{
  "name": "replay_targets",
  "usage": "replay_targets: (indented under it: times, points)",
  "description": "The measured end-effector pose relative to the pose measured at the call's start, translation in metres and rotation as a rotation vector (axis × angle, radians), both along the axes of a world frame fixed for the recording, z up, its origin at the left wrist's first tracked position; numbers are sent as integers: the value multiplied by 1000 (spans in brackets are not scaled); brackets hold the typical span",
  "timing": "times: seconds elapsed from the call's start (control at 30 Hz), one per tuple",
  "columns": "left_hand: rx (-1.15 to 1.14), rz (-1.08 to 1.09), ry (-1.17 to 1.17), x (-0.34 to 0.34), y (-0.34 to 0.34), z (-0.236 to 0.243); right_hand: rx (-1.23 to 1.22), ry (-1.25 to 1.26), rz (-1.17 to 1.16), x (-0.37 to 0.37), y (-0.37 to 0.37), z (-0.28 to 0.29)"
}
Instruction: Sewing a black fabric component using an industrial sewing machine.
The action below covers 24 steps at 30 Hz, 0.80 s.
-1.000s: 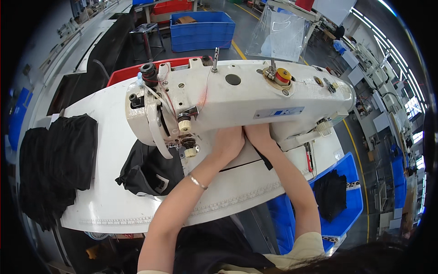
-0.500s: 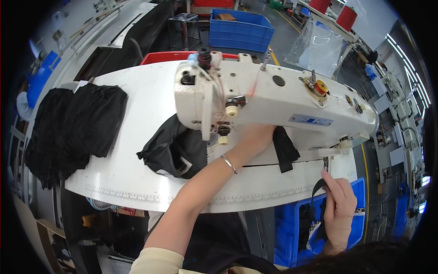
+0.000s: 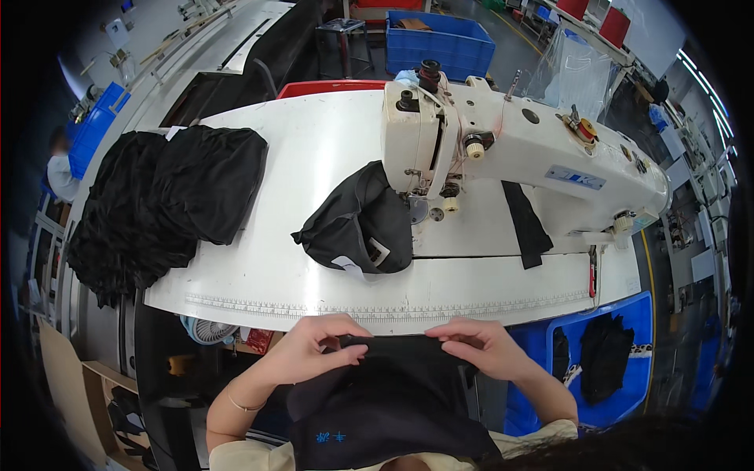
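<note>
A pile of black garments (image 3: 157, 208) lies on the left of the white counter (image 3: 314, 149). Below its front edge, the left hand (image 3: 318, 349) and right hand (image 3: 483, 345) pinch the top edge of a black fabric piece (image 3: 393, 392), stretched between both closed grips, draping over the lap.

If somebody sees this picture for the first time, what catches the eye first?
The white sewing machine dominates the upper middle of the white table, with a black garment bunched at its needle end. Near the lower edge, the left hand and right hand pinch black fabric.
</note>
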<state>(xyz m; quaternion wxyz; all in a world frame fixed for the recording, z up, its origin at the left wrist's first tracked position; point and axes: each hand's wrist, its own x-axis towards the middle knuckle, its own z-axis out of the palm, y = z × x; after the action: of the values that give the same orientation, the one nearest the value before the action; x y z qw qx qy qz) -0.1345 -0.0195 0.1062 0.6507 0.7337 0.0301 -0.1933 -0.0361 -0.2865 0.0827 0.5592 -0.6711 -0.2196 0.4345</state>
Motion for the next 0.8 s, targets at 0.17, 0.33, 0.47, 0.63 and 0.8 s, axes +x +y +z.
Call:
replay_targets:
  times: [0.17,0.33,0.47,0.63,0.8]
  points:
    - [378,204,-533,-5,-12,4,208,-521,73,-18,50,-10]
    - [231,245,-699,6,-17,-10,445,-440,-276,-20,71,-3]
    - [19,336,-537,9,-21,-13,514,-371,-338,-23,77,-1]
    - [-162,396,-580,7,-22,-24,495,-534,-398,-30,75,-3]
    - [-205,468,-642,2,-42,-36,534,-636,-478,-44,74,-15]
